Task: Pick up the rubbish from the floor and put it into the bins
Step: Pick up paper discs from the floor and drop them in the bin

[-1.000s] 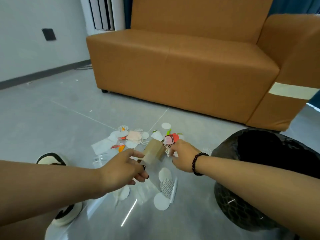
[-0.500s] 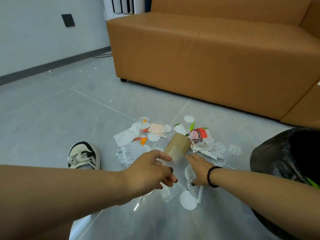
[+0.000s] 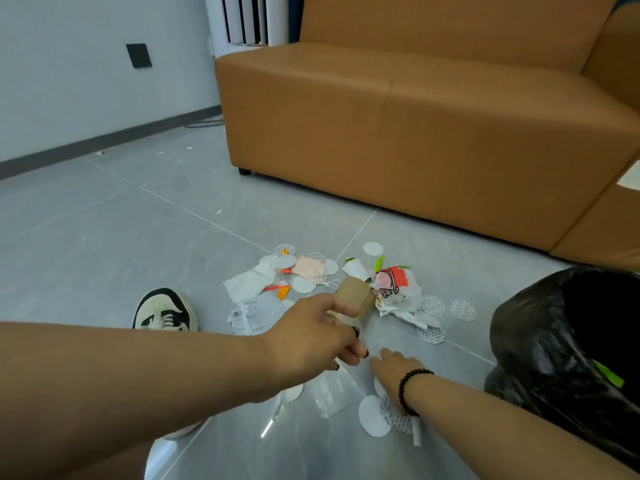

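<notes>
Collection step in hand: I am crouched over the scattered rubbish with both arms reaching into it. My left hand [image 3: 313, 336] has its fingers curled around a small brown cardboard box [image 3: 355, 297], thumb over the near top edge; whether the box is already clear of the tile floor [image 3: 104, 244] I cannot tell. My right hand [image 3: 393, 370] lies low and flat just beside the left, fingers extended toward the white paper discs [image 3: 372, 415] and the clear plastic wrapper [image 3: 332, 393] beneath it; it grips nothing that I can see. The bulk of the rubbish lies beyond the box: a crumpled red-and-white printed bag [image 3: 394, 289] touching the box's far side, a pale pink face mask [image 3: 309, 269], a white tissue [image 3: 247, 282], a clear labelled packet [image 3: 252, 311] and more discs spread toward the orange sofa [image 3: 415, 116]. The bin with its black liner [image 3: 554, 341] stands open at my right, near the pile. My shoe [image 3: 164, 311] sits at the left edge of the litter. Assessment: little of the task looks done. Next move, in my judgement: secure the box, gather the flat discs with the right fingertips, since they lie flush and will resist pinching, then carry both loads across to the bin opening.
</notes>
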Demonstrator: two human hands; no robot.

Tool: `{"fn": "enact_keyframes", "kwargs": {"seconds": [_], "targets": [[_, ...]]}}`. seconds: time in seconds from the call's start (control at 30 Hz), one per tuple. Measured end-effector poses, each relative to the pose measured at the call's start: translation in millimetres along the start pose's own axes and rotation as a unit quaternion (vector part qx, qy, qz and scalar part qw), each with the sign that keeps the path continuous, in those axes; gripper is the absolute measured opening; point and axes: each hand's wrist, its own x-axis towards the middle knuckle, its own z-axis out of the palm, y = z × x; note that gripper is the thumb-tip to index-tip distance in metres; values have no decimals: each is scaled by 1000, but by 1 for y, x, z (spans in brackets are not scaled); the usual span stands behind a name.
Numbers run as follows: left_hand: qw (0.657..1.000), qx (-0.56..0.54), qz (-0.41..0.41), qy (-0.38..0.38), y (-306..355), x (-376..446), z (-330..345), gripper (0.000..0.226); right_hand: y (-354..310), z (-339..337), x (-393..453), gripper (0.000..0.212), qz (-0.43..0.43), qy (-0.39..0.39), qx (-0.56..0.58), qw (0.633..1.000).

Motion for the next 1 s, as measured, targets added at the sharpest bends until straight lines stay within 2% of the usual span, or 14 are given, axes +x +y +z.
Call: {"fn": "enact_keyframes", "kwargs": {"seconds": [0.2, 0.33, 0.47, 0.57, 0.67, 0.73, 0.8, 0.87, 0.93, 1.0], "targets": [[1000, 21, -2, -4, 2, -3, 7, 24, 27, 14, -17, 53, 57, -4, 156, 986], [999, 49, -12, -10, 1, -2, 16, 21, 35, 8, -26, 40, 23, -17, 162, 986], [995, 98, -12, -24, 6, -2, 35, 20, 37, -35, -51, 22, -50, 58, 168, 983], [979, 199, 26, 28, 11, 0, 45, 16, 45, -84, -89, 16, -99, 118, 137, 979], [945, 307, 93, 67, 20, -3, 53, 15, 61, -127, -145, 13, -108, 178, 132, 969], [940, 312, 117, 71, 25, -10, 60, 26, 72, -142, -184, 17, -89, 200, 159, 963], [950, 279, 129, 45, 28, -15, 67, 33, 78, -143, -215, 16, -78, 204, 223, 950], [968, 215, 125, -28, 34, -21, 78, 35, 83, -132, -240, 13, -74, 186, 330, 922], [975, 159, 117, -98, 38, -25, 89, 24, 86, -118, -256, 14, -67, 159, 438, 882], [971, 155, 141, -112, 44, -30, 96, 12, 92, -108, -263, 18, -52, 146, 493, 856]]}}
